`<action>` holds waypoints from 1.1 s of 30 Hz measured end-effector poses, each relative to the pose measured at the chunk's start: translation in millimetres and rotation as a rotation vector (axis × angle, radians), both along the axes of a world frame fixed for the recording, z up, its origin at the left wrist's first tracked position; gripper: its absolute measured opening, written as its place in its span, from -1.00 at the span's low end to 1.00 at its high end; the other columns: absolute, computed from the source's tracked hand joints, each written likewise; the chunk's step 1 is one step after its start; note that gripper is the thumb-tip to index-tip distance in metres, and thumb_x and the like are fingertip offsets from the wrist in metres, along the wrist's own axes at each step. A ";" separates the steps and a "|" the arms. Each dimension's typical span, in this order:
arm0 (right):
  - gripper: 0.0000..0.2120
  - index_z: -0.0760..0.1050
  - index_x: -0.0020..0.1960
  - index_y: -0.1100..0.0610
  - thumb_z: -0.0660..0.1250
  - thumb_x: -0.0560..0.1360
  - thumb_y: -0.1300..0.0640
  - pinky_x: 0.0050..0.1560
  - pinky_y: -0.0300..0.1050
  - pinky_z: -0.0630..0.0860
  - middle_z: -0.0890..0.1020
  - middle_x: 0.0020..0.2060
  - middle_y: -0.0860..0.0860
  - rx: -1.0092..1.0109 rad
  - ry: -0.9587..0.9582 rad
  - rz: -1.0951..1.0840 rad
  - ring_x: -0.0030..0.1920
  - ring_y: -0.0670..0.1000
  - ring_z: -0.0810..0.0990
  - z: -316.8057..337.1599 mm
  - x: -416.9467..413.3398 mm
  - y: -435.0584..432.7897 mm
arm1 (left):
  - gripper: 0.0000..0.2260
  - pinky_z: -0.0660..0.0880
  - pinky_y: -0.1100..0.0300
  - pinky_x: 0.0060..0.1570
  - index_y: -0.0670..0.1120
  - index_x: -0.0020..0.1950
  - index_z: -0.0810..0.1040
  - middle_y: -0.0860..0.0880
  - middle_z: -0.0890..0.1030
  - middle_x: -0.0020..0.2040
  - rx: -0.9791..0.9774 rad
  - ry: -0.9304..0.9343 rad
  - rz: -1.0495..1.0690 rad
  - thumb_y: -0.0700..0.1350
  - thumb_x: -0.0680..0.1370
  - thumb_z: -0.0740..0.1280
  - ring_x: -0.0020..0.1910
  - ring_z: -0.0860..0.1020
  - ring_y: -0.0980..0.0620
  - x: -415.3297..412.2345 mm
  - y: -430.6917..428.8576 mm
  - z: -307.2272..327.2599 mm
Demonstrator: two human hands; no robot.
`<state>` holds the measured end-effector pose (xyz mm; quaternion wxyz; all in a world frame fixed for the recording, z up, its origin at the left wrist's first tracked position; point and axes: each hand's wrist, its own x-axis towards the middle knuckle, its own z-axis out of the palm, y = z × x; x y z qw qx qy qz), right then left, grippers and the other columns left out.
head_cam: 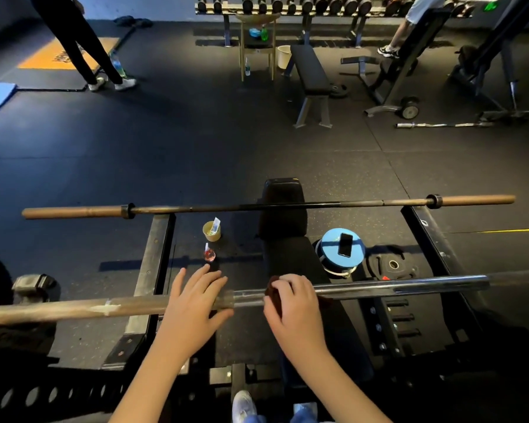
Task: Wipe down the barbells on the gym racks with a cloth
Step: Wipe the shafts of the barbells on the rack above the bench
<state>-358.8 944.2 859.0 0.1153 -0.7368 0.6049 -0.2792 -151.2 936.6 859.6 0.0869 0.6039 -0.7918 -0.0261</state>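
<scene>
A near barbell (pixel 379 288) lies across the rack right in front of me, its left sleeve rusty brown. My left hand (pixel 196 303) rests flat on that sleeve with straight, spread fingers. My right hand (pixel 293 303) grips a dark reddish-brown cloth (pixel 274 296) wrapped round the bar's shaft just right of the sleeve. A second barbell (pixel 257 206) with brown sleeves lies across the rack further away, above a black bench (pixel 283 239).
On the floor stand a pink spray bottle (pixel 209 254) and a tan cup (pixel 212 231). A phone (pixel 345 245) lies on a blue round stool. Weight plates, another bench (pixel 309 71), a dumbbell rack and two persons are further back.
</scene>
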 end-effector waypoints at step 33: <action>-0.76 0.57 0.04 0.03 0.28 0.46 -0.04 0.12 -0.06 0.55 0.60 -0.01 -0.06 -0.020 0.108 0.227 0.03 -0.05 0.57 10.2 -7.4 -6.5 | -0.70 -0.09 0.02 0.48 0.04 0.26 0.54 0.17 0.56 0.14 0.149 0.290 0.187 0.02 0.53 0.37 0.25 0.45 0.15 -7.1 6.7 24.1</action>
